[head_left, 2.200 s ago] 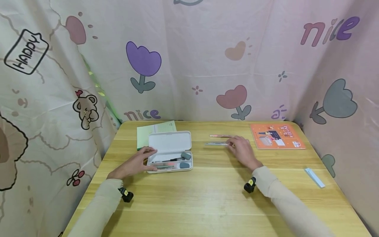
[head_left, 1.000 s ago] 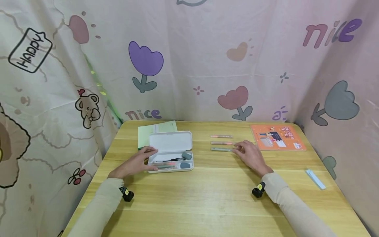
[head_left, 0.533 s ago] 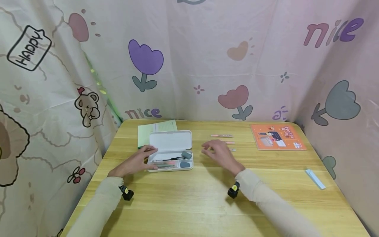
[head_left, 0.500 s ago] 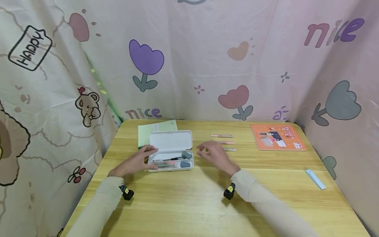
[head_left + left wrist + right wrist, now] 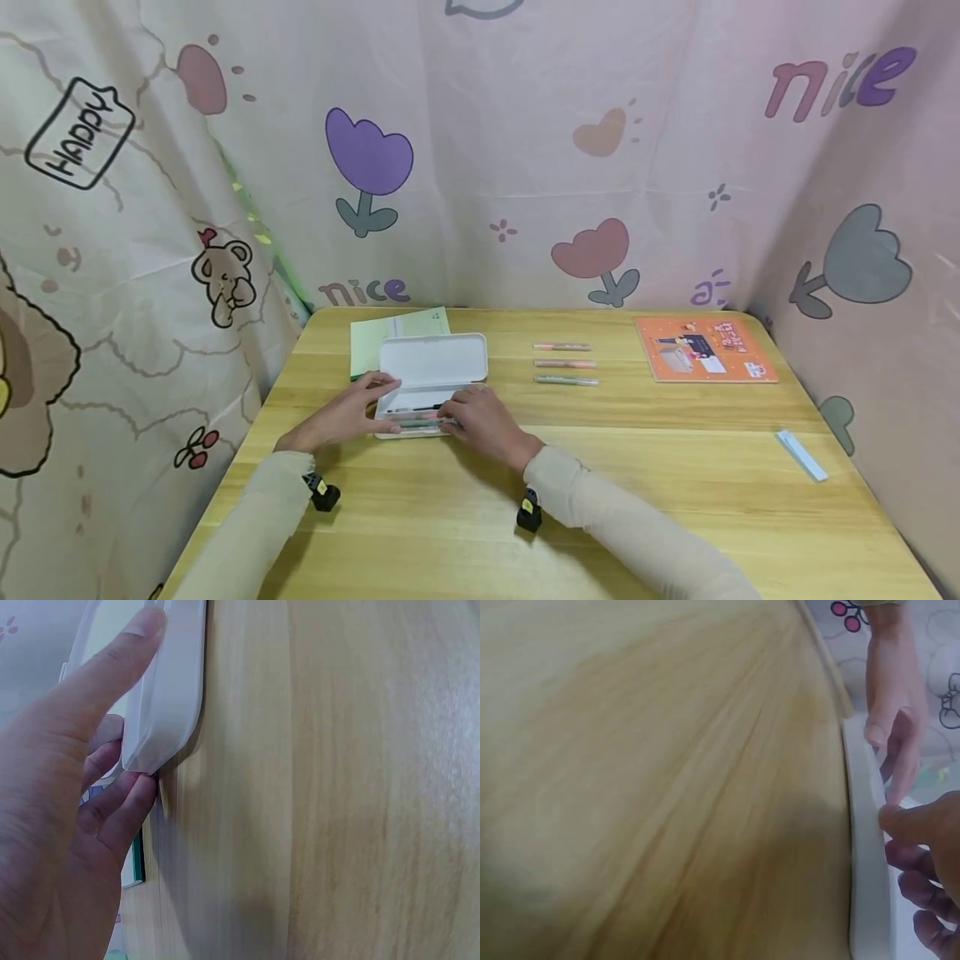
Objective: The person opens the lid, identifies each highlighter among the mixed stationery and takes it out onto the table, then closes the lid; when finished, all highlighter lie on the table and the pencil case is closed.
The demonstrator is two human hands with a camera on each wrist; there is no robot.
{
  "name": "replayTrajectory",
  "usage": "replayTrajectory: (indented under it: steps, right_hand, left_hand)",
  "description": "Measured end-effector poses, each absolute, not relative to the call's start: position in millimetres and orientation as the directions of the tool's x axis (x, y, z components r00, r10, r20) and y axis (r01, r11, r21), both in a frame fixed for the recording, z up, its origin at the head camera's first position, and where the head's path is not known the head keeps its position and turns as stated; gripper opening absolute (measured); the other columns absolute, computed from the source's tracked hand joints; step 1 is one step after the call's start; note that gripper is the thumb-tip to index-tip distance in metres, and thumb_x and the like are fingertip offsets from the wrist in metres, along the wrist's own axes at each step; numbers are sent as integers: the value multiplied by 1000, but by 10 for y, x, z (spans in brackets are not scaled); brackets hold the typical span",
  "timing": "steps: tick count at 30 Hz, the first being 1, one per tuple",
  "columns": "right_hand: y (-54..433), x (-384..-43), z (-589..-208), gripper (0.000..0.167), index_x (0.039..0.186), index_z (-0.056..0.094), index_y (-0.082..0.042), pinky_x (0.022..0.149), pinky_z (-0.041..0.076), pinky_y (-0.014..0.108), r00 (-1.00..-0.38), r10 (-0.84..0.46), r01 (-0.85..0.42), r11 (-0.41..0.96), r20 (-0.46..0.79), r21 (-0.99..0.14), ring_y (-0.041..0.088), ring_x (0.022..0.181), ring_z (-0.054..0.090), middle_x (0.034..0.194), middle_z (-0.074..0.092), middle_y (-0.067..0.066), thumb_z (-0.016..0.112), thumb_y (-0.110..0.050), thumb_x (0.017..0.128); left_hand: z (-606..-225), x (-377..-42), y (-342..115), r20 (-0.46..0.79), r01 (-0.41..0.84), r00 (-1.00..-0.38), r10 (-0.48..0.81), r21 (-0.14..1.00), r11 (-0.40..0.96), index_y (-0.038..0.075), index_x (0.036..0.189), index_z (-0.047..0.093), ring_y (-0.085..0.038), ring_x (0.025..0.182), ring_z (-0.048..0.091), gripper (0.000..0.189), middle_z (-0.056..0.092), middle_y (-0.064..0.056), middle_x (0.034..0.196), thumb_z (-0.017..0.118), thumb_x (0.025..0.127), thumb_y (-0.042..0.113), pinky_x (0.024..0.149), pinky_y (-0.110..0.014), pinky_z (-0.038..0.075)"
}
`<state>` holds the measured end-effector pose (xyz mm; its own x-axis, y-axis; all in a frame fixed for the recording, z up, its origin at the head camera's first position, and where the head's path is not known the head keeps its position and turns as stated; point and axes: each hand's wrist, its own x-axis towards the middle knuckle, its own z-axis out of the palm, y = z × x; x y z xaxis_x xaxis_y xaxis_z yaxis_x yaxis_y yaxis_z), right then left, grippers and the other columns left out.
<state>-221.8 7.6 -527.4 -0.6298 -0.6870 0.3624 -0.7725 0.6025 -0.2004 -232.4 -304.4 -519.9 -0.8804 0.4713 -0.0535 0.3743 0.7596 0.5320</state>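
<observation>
A white pencil case (image 5: 433, 358) lies with its lid raised on the table. My left hand (image 5: 351, 415) grips its left end, thumb along the front wall and fingers behind. My right hand (image 5: 483, 423) reaches into the front compartment, fingers bent at the ends of the pens (image 5: 420, 423) there; I cannot tell whether it pinches one. In the right wrist view the thumb (image 5: 911, 823) lies at the front wall with the other fingers curled inside. A black pen (image 5: 412, 409) lies in the back compartment. The grey-blue erasers are hidden under my right hand.
Three pens lie in a row right of the case: two pinkish pens (image 5: 562, 347) and a greenish pen (image 5: 567, 381). A green notepad (image 5: 367, 337) is behind the case. An orange booklet (image 5: 705, 348) and a light blue strip (image 5: 801, 455) lie at right.
My right hand laid the greenish pen in the row, let go, and moved left to the case, where it now covers the erasers. My left hand stayed on the case.
</observation>
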Motion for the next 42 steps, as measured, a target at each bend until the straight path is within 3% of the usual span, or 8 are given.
replayTrajectory:
  steps: [13, 21, 33, 42]
  right_hand:
    - [-20, -2170, -5183, 12, 109, 86, -24, 97, 52, 38, -688, -673, -723, 669, 271, -173, 15, 95, 64, 100, 77, -6, 75, -29, 106]
    - [-78, -2207, -5163, 15, 111, 87, -26, 88, 52, 34, -692, -680, -715, 691, 243, -101, 15, 93, 64, 101, 76, -6, 73, -30, 107]
    - [-147, -2232, -5085, 9, 101, 83, -25, 75, 43, 29, -700, -688, -707, 705, 194, -50, 14, 87, 64, 98, 76, -6, 76, -27, 105]
    - [-186, -2216, -5169, 8, 107, 83, -25, 84, 46, 33, -732, -648, -678, 720, 209, -147, 15, 97, 68, 105, 76, -7, 75, -27, 106]
  left_hand:
    - [-5182, -2300, -3032, -68, 353, -889, 453, 528, 772, 5, 165, 47, -44, 149, 47, 93, 43, -19, 164, 83, 94, 54, 119, -65, 46]
    - [-5210, -2297, -3047, -49, 380, -877, 477, 537, 753, 4, 165, 46, -44, 148, 49, 92, 44, -19, 162, 83, 96, 52, 117, -63, 47]
    - [-5178, -2284, -3019, -54, 363, -886, 461, 540, 760, 5, 165, 47, -42, 149, 48, 91, 44, -18, 163, 82, 96, 53, 118, -63, 47]
    - [-5175, -2284, -3015, -50, 369, -884, 465, 534, 760, 4, 164, 47, -43, 148, 49, 91, 45, -18, 162, 83, 96, 52, 117, -63, 48]
